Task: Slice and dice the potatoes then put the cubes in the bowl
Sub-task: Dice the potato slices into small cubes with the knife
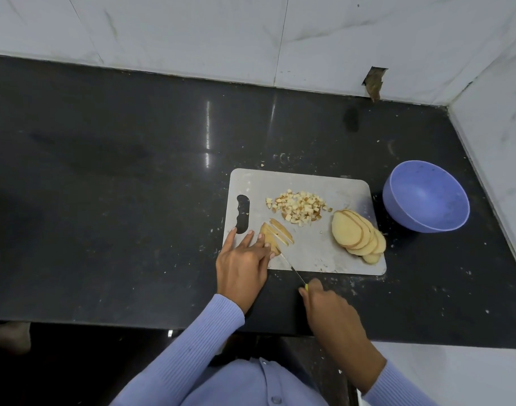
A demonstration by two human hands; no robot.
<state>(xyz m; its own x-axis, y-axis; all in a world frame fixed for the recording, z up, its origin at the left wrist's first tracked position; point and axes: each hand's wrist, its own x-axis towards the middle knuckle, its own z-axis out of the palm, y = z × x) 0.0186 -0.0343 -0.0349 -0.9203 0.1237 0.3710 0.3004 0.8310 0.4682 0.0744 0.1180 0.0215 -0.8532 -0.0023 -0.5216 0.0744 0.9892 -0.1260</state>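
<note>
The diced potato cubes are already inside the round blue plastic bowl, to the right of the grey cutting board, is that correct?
No. The head view shows the round blue plastic bowl empty; the diced potato cubes lie piled on the grey cutting board. The bowl does stand to its right.

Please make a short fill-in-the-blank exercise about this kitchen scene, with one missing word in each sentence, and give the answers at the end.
1. The blue bowl contains ____ potato cubes at this moment.
2. The right hand grips the knife, and its blade cuts a potato slice into ____.
3. The left hand presses on the slice being cut, which lies on the cutting ____.
4. The pile of potato cubes lies to the ____ of the stack of uncut slices, as the camera sees it.

Answers: no; strips; board; left
</note>
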